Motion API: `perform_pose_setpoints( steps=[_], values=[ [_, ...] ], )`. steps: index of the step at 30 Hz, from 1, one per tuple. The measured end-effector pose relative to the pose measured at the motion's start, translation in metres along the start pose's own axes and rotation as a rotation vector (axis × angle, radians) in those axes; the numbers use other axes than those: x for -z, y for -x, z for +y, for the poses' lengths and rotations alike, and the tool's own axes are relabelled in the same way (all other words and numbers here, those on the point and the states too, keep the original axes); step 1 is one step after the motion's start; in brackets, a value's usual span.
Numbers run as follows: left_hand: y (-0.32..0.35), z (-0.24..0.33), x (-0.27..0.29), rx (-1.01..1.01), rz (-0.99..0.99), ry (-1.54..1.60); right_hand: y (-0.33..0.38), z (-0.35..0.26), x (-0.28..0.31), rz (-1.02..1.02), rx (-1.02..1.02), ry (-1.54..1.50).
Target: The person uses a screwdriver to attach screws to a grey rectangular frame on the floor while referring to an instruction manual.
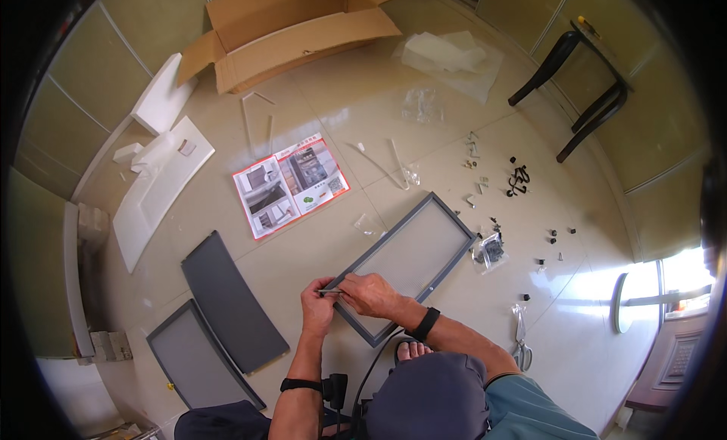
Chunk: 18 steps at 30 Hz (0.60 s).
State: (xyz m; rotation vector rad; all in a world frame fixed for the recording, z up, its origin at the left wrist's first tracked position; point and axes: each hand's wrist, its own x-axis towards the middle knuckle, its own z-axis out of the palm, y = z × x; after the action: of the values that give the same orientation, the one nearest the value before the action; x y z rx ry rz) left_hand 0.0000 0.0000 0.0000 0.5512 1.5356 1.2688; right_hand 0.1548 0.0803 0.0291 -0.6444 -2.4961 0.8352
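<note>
Between the fingertips of both hands is a thin metal rod-like piece (pixel 331 291); its exact kind is too small to make out. My left hand (pixel 318 307) is closed around its left end, beside the frame's near left corner. Opposite, my right hand (pixel 371 294) pinches the other end, its wrist passing over the frame's near part. Under them lies a grey rectangular frame (pixel 390 232), slanted across the tiled floor, and floor tiles show through its middle. A dark grey curved panel (pixel 235 304) and a grey-rimmed panel (pixel 198 364) lie to the left.
A printed leaflet (pixel 291 184) lies beyond the frame. To the right are a plastic bag of dark parts (pixel 492 251), scattered small hardware (pixel 472 146) and scissors (pixel 521 345). An open cardboard box (pixel 303 50), white foam (pixel 163 194) and a dark-legged stool (pixel 545 65) stand around the edges.
</note>
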Motion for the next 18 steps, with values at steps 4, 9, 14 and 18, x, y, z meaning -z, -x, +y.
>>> perform_pose_setpoints(
  steps=[4, 9, 14, 18],
  values=[
    [-0.001, 0.008, -0.001, -0.015, 0.007, -0.028, -0.001, 0.000, -0.001, 0.018, 0.016, 0.044],
    [0.006, 0.014, -0.004, 0.011, -0.015, -0.068, 0.007, -0.006, -0.001, 0.018, 0.016, 0.092],
    [0.008, 0.018, -0.005, 0.059, -0.008, -0.073, 0.008, -0.006, 0.000, 0.059, 0.055, 0.065],
    [0.008, 0.018, -0.006, 0.054, -0.015, -0.052, 0.009, -0.005, 0.000, 0.051, 0.049, 0.074]
  ],
)
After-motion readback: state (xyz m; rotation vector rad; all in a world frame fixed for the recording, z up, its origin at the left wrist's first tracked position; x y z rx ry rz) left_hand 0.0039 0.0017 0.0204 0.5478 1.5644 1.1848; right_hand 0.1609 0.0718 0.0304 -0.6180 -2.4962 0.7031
